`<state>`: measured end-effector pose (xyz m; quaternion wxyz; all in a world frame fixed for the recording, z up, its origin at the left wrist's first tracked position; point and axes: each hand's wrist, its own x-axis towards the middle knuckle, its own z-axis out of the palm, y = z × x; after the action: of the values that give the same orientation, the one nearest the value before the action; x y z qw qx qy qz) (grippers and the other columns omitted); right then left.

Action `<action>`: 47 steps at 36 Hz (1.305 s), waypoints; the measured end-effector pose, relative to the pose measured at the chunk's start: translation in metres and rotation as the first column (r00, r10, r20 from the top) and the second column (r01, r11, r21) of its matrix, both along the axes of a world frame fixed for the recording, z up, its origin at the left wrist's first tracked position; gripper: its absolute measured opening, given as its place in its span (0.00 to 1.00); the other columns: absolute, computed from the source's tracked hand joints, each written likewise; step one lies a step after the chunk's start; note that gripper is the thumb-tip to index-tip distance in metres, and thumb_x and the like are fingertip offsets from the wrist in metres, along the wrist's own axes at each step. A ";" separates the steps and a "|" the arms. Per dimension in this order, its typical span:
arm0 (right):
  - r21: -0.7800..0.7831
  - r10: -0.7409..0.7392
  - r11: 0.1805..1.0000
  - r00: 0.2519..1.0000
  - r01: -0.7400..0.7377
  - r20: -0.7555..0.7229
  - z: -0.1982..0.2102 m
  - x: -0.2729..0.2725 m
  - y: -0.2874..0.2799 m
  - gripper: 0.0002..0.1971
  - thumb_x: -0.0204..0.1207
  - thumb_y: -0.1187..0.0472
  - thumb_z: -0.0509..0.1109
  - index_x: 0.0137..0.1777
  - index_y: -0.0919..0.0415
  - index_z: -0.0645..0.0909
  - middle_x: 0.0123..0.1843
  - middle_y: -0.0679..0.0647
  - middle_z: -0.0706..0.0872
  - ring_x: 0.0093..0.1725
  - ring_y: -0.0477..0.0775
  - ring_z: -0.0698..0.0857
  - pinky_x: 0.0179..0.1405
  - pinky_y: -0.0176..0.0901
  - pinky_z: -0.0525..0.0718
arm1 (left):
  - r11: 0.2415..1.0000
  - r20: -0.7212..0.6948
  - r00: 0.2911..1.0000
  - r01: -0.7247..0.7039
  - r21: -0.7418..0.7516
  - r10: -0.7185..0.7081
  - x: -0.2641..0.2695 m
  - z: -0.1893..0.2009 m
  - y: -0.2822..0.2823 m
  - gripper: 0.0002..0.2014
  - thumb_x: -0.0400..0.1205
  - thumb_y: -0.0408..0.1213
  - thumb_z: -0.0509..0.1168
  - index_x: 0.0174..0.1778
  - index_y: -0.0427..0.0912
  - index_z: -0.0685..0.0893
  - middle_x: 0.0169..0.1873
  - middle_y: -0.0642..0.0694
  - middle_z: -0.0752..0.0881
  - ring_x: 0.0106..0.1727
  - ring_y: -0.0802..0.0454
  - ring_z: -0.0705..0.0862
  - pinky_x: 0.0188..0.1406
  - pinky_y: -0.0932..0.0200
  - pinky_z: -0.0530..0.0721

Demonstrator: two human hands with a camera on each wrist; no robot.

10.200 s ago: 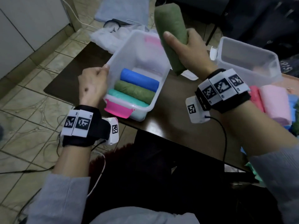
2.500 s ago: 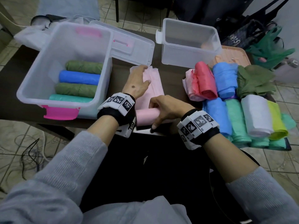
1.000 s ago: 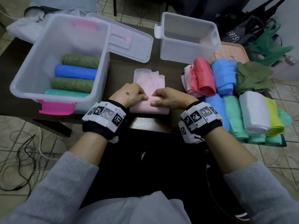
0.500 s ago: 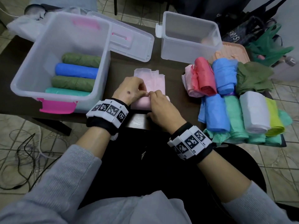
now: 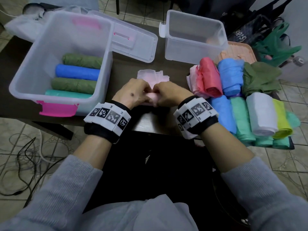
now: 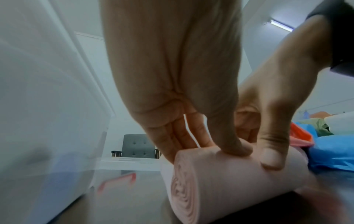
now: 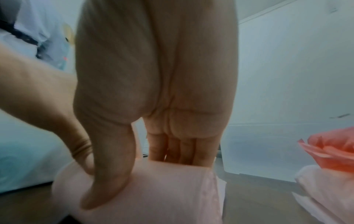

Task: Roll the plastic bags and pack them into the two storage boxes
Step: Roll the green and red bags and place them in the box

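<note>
both hands (image 5: 156,95) gripping pink bag roll (image 6: 226,178)

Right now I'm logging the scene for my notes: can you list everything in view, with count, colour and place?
large storage box: one, clear, pink latches, table left; holds four rolls (two green, blue, teal)
lid: one, clear, beside large storage box
small storage box: one, clear, far right
pink bag: one, half rolled, table centre
loose bags: pile of mixed colours, some rolled, table right
tray: one, peach, behind pile
cables: dark, floor left
hands: left hand and right hand, both gripping pink bag's roll
</note>
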<state>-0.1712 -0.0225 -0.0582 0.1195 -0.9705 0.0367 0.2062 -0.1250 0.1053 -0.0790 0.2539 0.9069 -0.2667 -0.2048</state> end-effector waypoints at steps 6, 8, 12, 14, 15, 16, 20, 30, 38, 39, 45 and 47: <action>0.015 0.012 1.000 0.991 -0.010 -0.131 0.010 0.007 -0.008 0.19 0.76 0.56 0.69 0.67 0.54 0.78 0.59 0.53 0.83 0.52 0.51 0.76 0.53 0.44 0.76 | 0.999 -0.060 0.998 0.026 -0.024 -0.028 0.007 0.001 0.004 0.16 0.78 0.43 0.70 0.62 0.46 0.85 0.57 0.42 0.86 0.59 0.46 0.82 0.60 0.57 0.78; 0.016 0.025 1.000 0.988 -0.023 -0.153 0.011 0.005 -0.010 0.19 0.77 0.56 0.67 0.68 0.56 0.78 0.60 0.54 0.83 0.52 0.51 0.77 0.52 0.43 0.75 | 0.999 -0.091 0.995 0.043 -0.031 -0.046 0.008 0.001 0.004 0.14 0.78 0.43 0.69 0.60 0.46 0.86 0.56 0.43 0.87 0.59 0.48 0.83 0.61 0.56 0.78; 0.059 0.019 0.998 0.984 -0.008 -0.179 0.006 -0.004 -0.012 0.19 0.79 0.57 0.65 0.70 0.58 0.76 0.62 0.55 0.82 0.54 0.52 0.78 0.52 0.42 0.73 | 0.996 -0.131 0.989 0.068 -0.057 -0.075 0.007 -0.001 0.005 0.11 0.79 0.43 0.68 0.56 0.47 0.88 0.52 0.48 0.88 0.55 0.54 0.83 0.58 0.62 0.77; 0.090 0.003 0.996 0.984 0.014 -0.181 0.003 -0.007 -0.013 0.21 0.79 0.55 0.64 0.71 0.59 0.75 0.65 0.56 0.81 0.59 0.54 0.79 0.58 0.45 0.75 | 0.995 -0.138 0.987 0.075 -0.060 -0.082 0.008 -0.003 0.004 0.11 0.80 0.44 0.68 0.56 0.48 0.88 0.50 0.50 0.87 0.53 0.56 0.82 0.56 0.63 0.76; 0.102 -0.008 0.994 0.984 0.027 -0.181 0.002 -0.008 -0.014 0.21 0.79 0.54 0.64 0.71 0.58 0.74 0.66 0.56 0.81 0.60 0.55 0.79 0.60 0.46 0.76 | 0.995 -0.139 0.986 0.081 -0.055 -0.088 0.008 -0.003 0.003 0.11 0.80 0.44 0.67 0.56 0.48 0.88 0.49 0.50 0.87 0.52 0.56 0.82 0.55 0.63 0.76; 0.108 -0.022 0.993 0.983 0.042 -0.181 0.000 -0.010 -0.014 0.21 0.79 0.53 0.64 0.71 0.58 0.74 0.66 0.57 0.80 0.61 0.56 0.79 0.61 0.47 0.76 | 0.995 -0.138 0.986 0.090 -0.047 -0.096 0.009 -0.004 0.003 0.11 0.80 0.44 0.67 0.56 0.49 0.88 0.49 0.50 0.86 0.52 0.55 0.81 0.54 0.63 0.75; 0.126 -0.095 0.987 0.992 0.105 -0.086 -0.008 -0.018 -0.014 0.29 0.77 0.53 0.68 0.76 0.57 0.66 0.72 0.60 0.71 0.71 0.59 0.72 0.71 0.51 0.71 | 0.992 -0.124 0.984 0.126 -0.015 -0.127 0.014 -0.003 0.000 0.12 0.81 0.44 0.67 0.58 0.47 0.87 0.47 0.49 0.85 0.50 0.55 0.80 0.52 0.63 0.73; -0.030 -0.071 0.996 0.960 0.082 0.269 -0.020 -0.028 -0.001 0.18 0.76 0.61 0.69 0.65 0.64 0.74 0.64 0.61 0.76 0.66 0.63 0.73 0.63 0.54 0.75 | 0.990 -0.096 0.992 0.091 0.107 -0.081 0.022 -0.008 -0.016 0.14 0.84 0.44 0.59 0.43 0.39 0.85 0.45 0.41 0.84 0.48 0.43 0.81 0.49 0.55 0.76; -0.078 -0.027 0.996 0.978 0.043 0.206 -0.023 -0.026 0.000 0.33 0.67 0.55 0.79 0.68 0.65 0.69 0.65 0.61 0.74 0.67 0.62 0.72 0.62 0.56 0.77 | 0.994 -0.066 0.998 -0.003 0.106 0.010 0.023 -0.012 -0.024 0.13 0.86 0.43 0.55 0.42 0.44 0.82 0.51 0.39 0.83 0.53 0.39 0.80 0.51 0.55 0.75; -0.076 -0.023 0.996 0.979 0.039 0.204 -0.023 -0.025 -0.001 0.34 0.67 0.54 0.79 0.69 0.65 0.69 0.66 0.61 0.74 0.67 0.62 0.72 0.62 0.56 0.77 | 0.996 -0.060 0.998 -0.030 0.085 0.035 0.023 -0.013 -0.024 0.12 0.86 0.43 0.55 0.52 0.44 0.83 0.57 0.38 0.83 0.58 0.38 0.81 0.56 0.53 0.76; 0.037 -0.065 0.998 0.977 0.059 0.203 -0.021 -0.012 -0.016 0.32 0.66 0.56 0.80 0.69 0.61 0.75 0.67 0.59 0.79 0.66 0.58 0.77 0.63 0.45 0.73 | 0.993 0.048 0.993 -0.110 -0.039 0.112 0.022 -0.016 -0.021 0.12 0.84 0.43 0.60 0.56 0.40 0.84 0.59 0.37 0.83 0.62 0.39 0.80 0.62 0.50 0.76; 0.069 -0.064 0.996 0.980 0.052 0.191 -0.021 -0.009 -0.020 0.30 0.67 0.56 0.78 0.69 0.61 0.77 0.66 0.59 0.81 0.65 0.58 0.78 0.60 0.40 0.72 | 0.988 0.105 0.987 -0.109 -0.109 0.121 0.020 -0.018 -0.017 0.12 0.83 0.42 0.62 0.53 0.39 0.86 0.56 0.37 0.83 0.61 0.40 0.79 0.63 0.49 0.76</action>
<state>-0.1806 -0.0421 -0.0794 0.1592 -0.9801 0.0467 0.1089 -0.1052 0.0878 -0.0966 0.2964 0.9166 -0.2377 -0.1247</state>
